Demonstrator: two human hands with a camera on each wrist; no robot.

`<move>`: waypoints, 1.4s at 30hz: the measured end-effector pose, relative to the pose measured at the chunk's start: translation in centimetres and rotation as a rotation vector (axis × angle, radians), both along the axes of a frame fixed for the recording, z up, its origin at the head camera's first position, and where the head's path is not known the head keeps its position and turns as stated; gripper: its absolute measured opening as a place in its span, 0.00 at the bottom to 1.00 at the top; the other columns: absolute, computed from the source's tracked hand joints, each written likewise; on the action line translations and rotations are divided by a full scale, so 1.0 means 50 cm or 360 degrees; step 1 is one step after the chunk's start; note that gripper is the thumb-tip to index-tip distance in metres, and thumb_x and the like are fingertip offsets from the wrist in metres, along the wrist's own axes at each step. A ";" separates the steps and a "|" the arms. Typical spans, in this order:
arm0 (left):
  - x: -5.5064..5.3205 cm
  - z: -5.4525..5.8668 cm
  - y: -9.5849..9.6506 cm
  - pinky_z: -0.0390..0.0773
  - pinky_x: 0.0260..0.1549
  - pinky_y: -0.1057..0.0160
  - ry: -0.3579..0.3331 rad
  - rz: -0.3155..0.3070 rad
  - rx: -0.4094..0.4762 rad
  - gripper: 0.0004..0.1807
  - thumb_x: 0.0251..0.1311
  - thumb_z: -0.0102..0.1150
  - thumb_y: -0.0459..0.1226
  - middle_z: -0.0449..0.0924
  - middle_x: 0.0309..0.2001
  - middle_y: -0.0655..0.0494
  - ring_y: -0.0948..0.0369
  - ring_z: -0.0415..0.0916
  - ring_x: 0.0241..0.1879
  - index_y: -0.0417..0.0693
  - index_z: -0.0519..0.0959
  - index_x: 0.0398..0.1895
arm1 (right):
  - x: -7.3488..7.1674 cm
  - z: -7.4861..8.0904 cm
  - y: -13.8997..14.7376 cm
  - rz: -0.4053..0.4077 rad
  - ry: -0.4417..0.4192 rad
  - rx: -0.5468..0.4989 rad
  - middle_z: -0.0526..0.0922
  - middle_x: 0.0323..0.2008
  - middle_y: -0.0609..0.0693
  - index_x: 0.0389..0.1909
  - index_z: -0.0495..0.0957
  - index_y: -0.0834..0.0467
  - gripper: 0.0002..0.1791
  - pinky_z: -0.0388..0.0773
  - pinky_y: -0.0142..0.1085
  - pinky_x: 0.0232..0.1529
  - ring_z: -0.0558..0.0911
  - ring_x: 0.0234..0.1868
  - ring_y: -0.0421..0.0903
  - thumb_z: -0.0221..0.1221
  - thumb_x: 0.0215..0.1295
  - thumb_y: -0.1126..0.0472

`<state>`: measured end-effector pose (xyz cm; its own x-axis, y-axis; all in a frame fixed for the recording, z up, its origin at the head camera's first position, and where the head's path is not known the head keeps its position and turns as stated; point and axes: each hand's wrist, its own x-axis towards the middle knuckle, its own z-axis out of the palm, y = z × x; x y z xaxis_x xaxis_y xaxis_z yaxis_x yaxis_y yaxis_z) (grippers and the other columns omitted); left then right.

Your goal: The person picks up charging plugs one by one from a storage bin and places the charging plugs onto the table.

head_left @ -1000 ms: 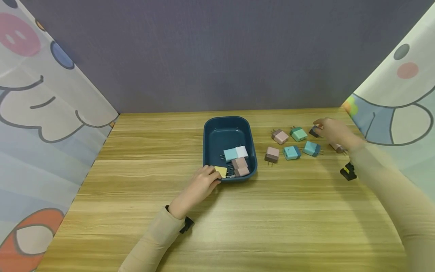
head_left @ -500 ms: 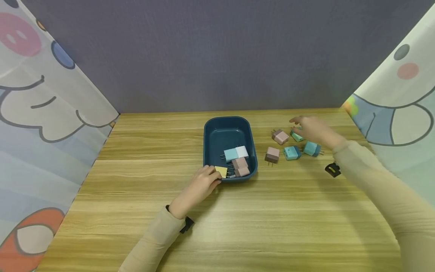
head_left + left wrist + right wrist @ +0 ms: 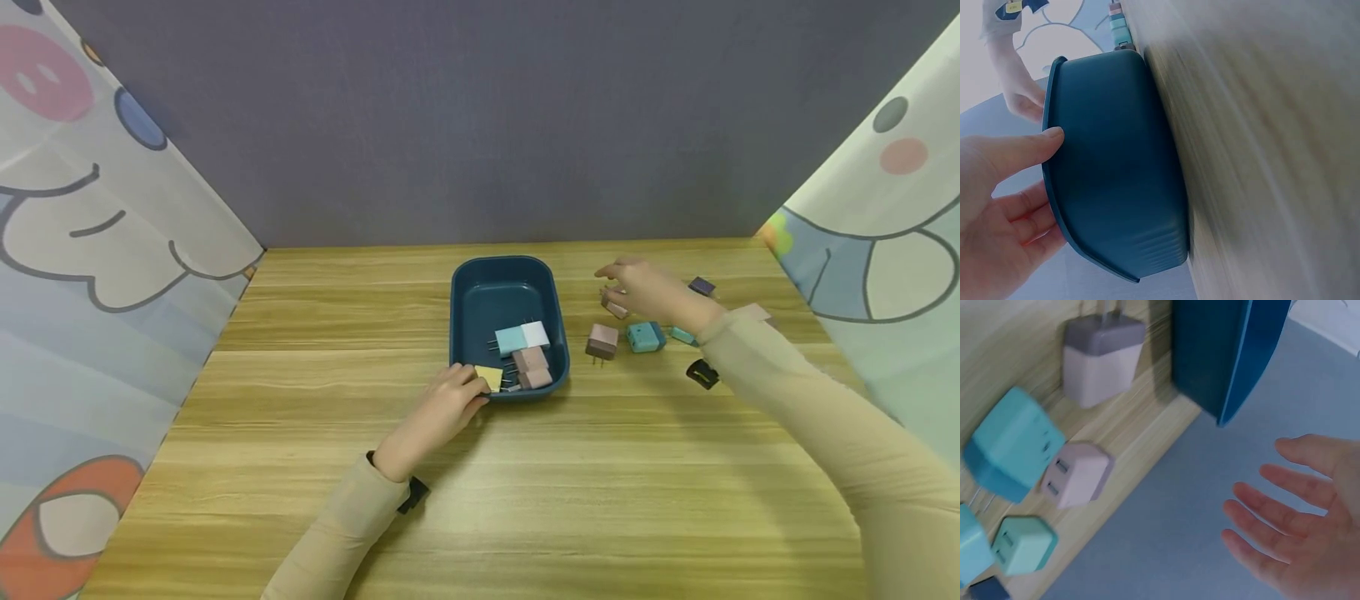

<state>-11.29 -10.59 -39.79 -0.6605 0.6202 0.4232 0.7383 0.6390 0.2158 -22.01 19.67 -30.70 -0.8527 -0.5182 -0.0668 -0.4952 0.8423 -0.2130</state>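
My left hand (image 3: 442, 404) pinches the near left rim of a dark blue plastic bin (image 3: 498, 300). In the left wrist view the thumb (image 3: 1050, 140) lies on the bin's outer wall, the fingers on the rim's other side. Inside are plug chargers: a light blue one (image 3: 511, 340), a white one (image 3: 535, 334), pink-and-brown ones (image 3: 529, 358) and a yellow one (image 3: 489, 377). Above the loose chargers right of the bin hovers my right hand (image 3: 652, 292), fingers spread and holding nothing. It partly covers a pink charger (image 3: 616, 307); the green charger (image 3: 1025, 544) shows in the right wrist view.
Loose on the wooden table (image 3: 337, 333) lie a pink-and-brown charger (image 3: 602, 342), a teal charger (image 3: 643, 337) and a dark charger (image 3: 702, 286), among others. A grey panel (image 3: 487, 125) stands behind; cartoon-printed sheets (image 3: 120, 208) flank both sides.
My right hand has moved left over the loose chargers, from the dark one past the green one to the far pink one. My left hand and the bin have stayed put.
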 end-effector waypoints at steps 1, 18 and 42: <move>0.000 0.000 0.000 0.63 0.25 0.67 0.0001 -0.0001 0.0000 0.04 0.47 0.64 0.32 0.68 0.24 0.57 0.62 0.62 0.24 0.46 0.77 0.26 | 0.000 -0.001 -0.006 0.0019 0.0007 -0.0002 0.72 0.47 0.65 0.53 0.68 0.68 0.20 0.73 0.44 0.36 0.77 0.38 0.54 0.52 0.62 0.64; -0.001 -0.002 -0.001 0.63 0.25 0.68 -0.0008 -0.0007 0.0017 0.04 0.47 0.64 0.32 0.68 0.24 0.57 0.62 0.62 0.24 0.46 0.77 0.26 | -0.004 -0.021 -0.114 0.0355 0.0064 0.0040 0.74 0.45 0.63 0.49 0.73 0.67 0.18 0.73 0.42 0.42 0.77 0.41 0.53 0.54 0.61 0.61; -0.001 0.000 -0.001 0.64 0.26 0.67 -0.0010 -0.0014 0.0025 0.05 0.46 0.64 0.31 0.68 0.24 0.57 0.62 0.63 0.25 0.45 0.77 0.26 | -0.009 -0.041 -0.224 0.0471 -0.0248 0.0353 0.70 0.54 0.60 0.55 0.69 0.63 0.22 0.71 0.40 0.48 0.70 0.54 0.54 0.55 0.61 0.59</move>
